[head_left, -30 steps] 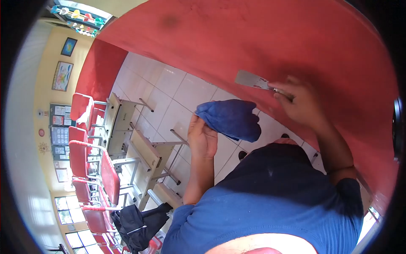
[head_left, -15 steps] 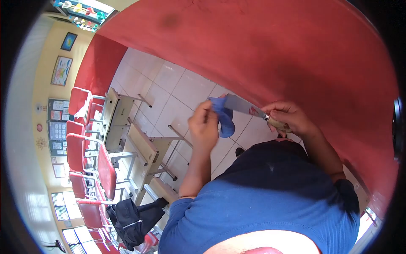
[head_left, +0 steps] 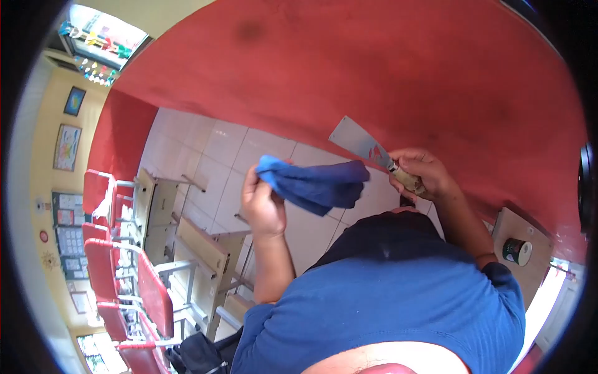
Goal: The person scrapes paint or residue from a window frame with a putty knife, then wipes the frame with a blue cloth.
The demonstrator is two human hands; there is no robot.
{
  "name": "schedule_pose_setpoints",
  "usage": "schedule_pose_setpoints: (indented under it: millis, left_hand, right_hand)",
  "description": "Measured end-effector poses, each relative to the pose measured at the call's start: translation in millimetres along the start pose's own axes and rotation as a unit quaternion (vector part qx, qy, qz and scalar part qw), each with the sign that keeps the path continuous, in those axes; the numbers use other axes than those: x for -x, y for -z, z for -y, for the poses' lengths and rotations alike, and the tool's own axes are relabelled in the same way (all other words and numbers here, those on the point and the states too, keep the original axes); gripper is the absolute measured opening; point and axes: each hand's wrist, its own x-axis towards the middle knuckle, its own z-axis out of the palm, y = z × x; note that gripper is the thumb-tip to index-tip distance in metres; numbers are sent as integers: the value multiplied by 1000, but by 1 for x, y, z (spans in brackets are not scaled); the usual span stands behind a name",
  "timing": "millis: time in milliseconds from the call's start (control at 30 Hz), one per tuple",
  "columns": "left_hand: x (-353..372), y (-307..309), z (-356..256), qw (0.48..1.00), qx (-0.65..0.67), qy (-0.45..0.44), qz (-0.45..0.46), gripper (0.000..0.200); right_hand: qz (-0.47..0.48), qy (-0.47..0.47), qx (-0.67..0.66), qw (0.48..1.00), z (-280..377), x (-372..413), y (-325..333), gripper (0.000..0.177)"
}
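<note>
Head view: left hand (head_left: 265, 204) pinches blue cloth (head_left: 314, 184) by one end, fingers closed on it; loose end extends toward scraper (head_left: 366, 144), seemingly just short of it. Right hand (head_left: 427, 171) grips scraper's handle (head_left: 408, 180), fingers wrapped round; blade (head_left: 352, 136) bears red smear (head_left: 376, 153), stands before red wall (head_left: 374, 68). Can (head_left: 517, 251) sits on desk (head_left: 514, 225) near right arm (head_left: 466, 221).

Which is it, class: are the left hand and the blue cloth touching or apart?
Touching: the head view shows the left hand gripping the blue cloth by one end, with no gap between them.
</note>
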Motion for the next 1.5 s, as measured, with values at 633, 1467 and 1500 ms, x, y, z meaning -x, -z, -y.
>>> schedule_pose_setpoints:
  millis: [633,1467,1500]
  left_hand:
    - [-60,-14,-55,994,39,-104,11,31]
    - [-299,-305,-259,504,-181,-844,-30,26]
    - [-306,-307,-263,464,-203,-862,-24,24]
  right_hand:
    - [-178,199,450,852,36,41,-50,44]
    - [-165,505,847,36,423,15,-188,38]
    - [-171,519,837,11,427,0,-188,38]
